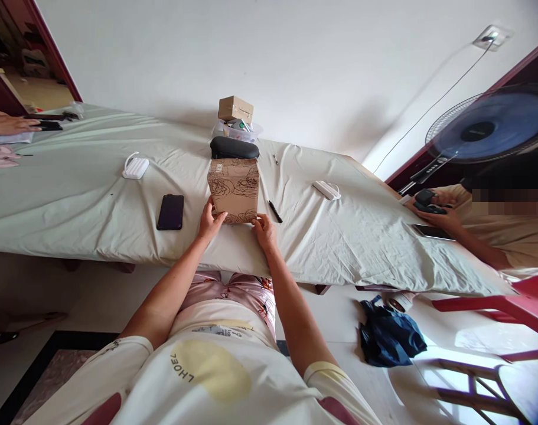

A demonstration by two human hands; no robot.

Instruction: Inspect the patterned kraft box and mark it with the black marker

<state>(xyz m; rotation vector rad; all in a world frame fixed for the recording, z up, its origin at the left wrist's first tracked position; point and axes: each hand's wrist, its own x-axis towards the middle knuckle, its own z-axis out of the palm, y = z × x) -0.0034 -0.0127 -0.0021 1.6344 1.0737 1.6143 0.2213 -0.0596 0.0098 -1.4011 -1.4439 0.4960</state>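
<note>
A brown cardboard box (235, 192) with dark scribbled lines over it lies on the cloth-covered table in front of me. My left hand (211, 222) grips its near left corner, thumb on top. At the near right corner, my right hand (264, 229) closes its thumb and fingers on the edge. Right behind the box is a black hard case (234, 148). A black pen (275, 211) lies just right of the box, and a dark smartphone (170, 212) lies to the left of my left hand.
A small carton (235, 109) rests on a clear plastic tub (255, 135) by the wall. White power banks (136, 167) lie on either side. At right, a person (494, 218) holds a dark object near a fan (481, 131). Another person's hand (12, 123) is at far left.
</note>
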